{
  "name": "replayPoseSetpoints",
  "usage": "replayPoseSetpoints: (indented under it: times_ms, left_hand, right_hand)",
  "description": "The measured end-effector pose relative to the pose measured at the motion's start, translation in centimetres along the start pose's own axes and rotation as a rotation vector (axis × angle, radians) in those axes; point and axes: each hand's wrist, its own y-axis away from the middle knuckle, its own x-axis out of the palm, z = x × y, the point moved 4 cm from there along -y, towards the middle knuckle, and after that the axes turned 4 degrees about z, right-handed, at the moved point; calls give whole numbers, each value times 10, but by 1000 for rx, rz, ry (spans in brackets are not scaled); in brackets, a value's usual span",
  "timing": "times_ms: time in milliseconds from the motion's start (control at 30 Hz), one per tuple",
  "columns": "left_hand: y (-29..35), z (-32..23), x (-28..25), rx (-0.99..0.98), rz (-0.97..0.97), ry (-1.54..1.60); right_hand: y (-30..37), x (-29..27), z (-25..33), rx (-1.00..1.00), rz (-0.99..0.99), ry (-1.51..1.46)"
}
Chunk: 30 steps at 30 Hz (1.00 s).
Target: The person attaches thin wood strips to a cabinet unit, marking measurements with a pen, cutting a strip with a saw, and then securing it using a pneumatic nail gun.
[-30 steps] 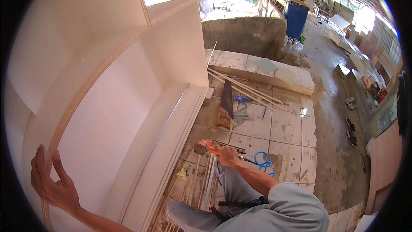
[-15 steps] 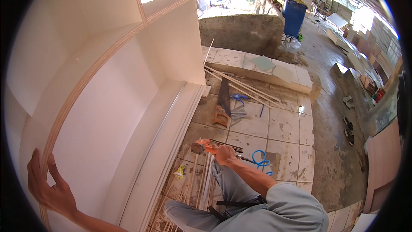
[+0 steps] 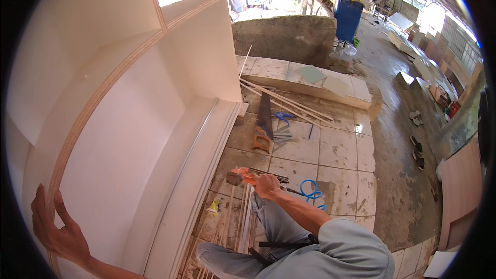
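Note:
A large white cabinet (image 3: 121, 139) with bare plywood edges fills the left side. My left hand (image 3: 58, 230) grips its long plywood edge, thumb on one side and fingers on the other. Wrapped around the handle of an orange air nail gun (image 3: 241, 171) is my right hand (image 3: 267, 185). The nail gun is above the floor, just right of the cabinet's base, with its dark magazine pointing right. A blue coiled air hose (image 3: 310, 195) trails behind it. Its trigger is hidden by my fingers.
A handsaw (image 3: 263, 124), a blue tool (image 3: 283, 116) and thin wood strips (image 3: 289, 104) lie on the tiled floor (image 3: 338, 157). A yellow packet (image 3: 213, 206) sits near my knee. Farther off stand a low concrete wall (image 3: 284, 36), a blue bin (image 3: 348, 18) and stacked boards (image 3: 460, 191).
The whole view has shifted slightly, so the scene sits a little further left. Both hands keep their grips, and the nail gun stays in nearly the same place.

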Motion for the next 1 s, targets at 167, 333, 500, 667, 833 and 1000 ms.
replayPoseSetpoints:
  times_ms: [167,333,500,667,833,1000]
  left_hand:
    - [1,2,1,-15,10,-12]
    - [0,-1,-2,-28,-1,-4]
    - [-6,-9,-7,-41,-9,53]
    - [-8,-12,-13,-40,-22,80]
    - [-7,-11,-12,-30,-25,51]
    - [-5,-10,-10,-31,-18,32]
  right_hand:
    - [4,-8,2,15,35,-26]
    - [7,-20,6,35,76,-39]
    - [6,-14,-18,123,78,-144]
    - [9,-3,-51,320,-7,-260]
    - [36,10,-100,377,-1,-152]
    - [90,31,-148,421,25,-1]
